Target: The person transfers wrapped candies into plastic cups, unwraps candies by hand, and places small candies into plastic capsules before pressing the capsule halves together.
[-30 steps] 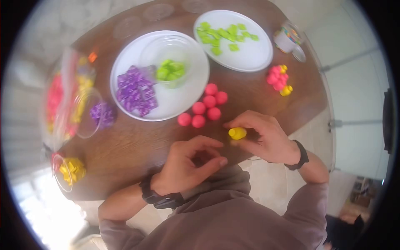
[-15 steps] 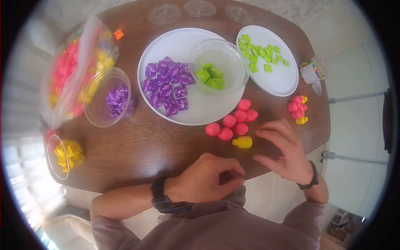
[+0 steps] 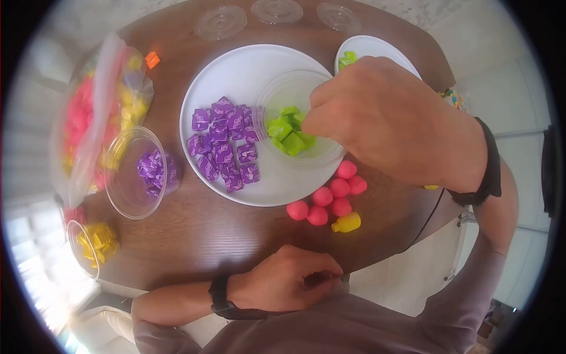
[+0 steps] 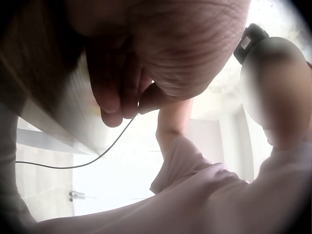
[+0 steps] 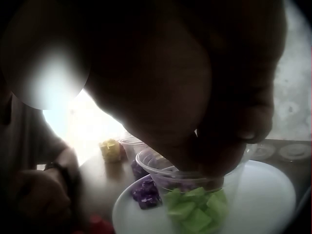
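Observation:
The right hand (image 3: 389,118) reaches over a clear tub (image 5: 163,175) of green wrapped pieces (image 3: 290,131). In the right wrist view its fingertips are at and inside the rim, above the green pieces (image 5: 196,209); whether they pinch anything is hidden. Near the body at the table edge, the left hand (image 3: 286,280) has loosely curled fingers, with thumb close to forefinger. A thin cable (image 4: 105,153) meets or passes behind its fingertips. Purple wrapped pieces (image 3: 224,150) lie on the white plate (image 3: 236,59) beside the tub.
Red balls (image 3: 322,196) and a yellow bottle-shaped piece (image 3: 346,222) lie before the plate. Leftward are a tub of purple pieces (image 3: 152,171), a yellow-filled tub (image 3: 99,243) and a full bag (image 3: 88,118). Clear lids (image 3: 221,23) lie at the back; another plate (image 3: 377,47) is partly hidden.
The right hand has left the yellow piece beside the red balls and moved up and over the tub of green pieces. The left hand keeps its loose curl near the table edge.

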Demonstrator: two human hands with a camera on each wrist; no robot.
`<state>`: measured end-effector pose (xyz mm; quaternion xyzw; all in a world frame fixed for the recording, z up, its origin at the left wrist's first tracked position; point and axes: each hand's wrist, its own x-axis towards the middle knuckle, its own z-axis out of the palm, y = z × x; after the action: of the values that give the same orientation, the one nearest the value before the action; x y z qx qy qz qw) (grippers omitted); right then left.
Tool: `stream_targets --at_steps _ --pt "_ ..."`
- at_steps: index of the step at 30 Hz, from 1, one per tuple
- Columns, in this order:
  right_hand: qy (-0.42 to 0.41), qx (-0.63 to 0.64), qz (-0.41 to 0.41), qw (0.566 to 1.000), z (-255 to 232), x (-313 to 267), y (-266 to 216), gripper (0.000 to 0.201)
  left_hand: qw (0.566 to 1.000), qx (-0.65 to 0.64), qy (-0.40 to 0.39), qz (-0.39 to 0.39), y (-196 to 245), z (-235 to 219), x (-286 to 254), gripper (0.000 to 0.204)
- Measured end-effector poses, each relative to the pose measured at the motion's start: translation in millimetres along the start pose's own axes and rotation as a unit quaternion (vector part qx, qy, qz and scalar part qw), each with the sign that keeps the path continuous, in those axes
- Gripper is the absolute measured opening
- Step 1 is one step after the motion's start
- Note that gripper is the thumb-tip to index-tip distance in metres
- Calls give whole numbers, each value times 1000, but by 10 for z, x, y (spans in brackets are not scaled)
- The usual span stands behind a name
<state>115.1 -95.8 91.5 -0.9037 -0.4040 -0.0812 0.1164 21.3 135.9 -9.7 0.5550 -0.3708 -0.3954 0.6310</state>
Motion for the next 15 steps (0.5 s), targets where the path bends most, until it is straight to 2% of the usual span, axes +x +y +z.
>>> stream_targets --at_steps 2,5,6,8,11,15 --pt "-87 -77 -23 993 -47 117 -16 10 1000 -12 -3 -5 19 -21 -2 15" --pt "-125 -65 -29 990 9 260 -9 7 1000 -14 -12 -14 22 -48 7 15" --pt "-125 -63 -29 990 36 283 5 7 1000 -26 -9 -9 2 -33 1 15" --pt "-65 -39 -53 996 90 325 40 8 999 -39 -6 -4 -8 -35 -5 15" --pt "-116 -57 -37 991 86 353 13 11 999 -44 -14 -10 7 -42 -2 16" --pt "-135 -72 -49 987 103 331 -33 12 999 -45 -8 0 3 -32 -3 15"
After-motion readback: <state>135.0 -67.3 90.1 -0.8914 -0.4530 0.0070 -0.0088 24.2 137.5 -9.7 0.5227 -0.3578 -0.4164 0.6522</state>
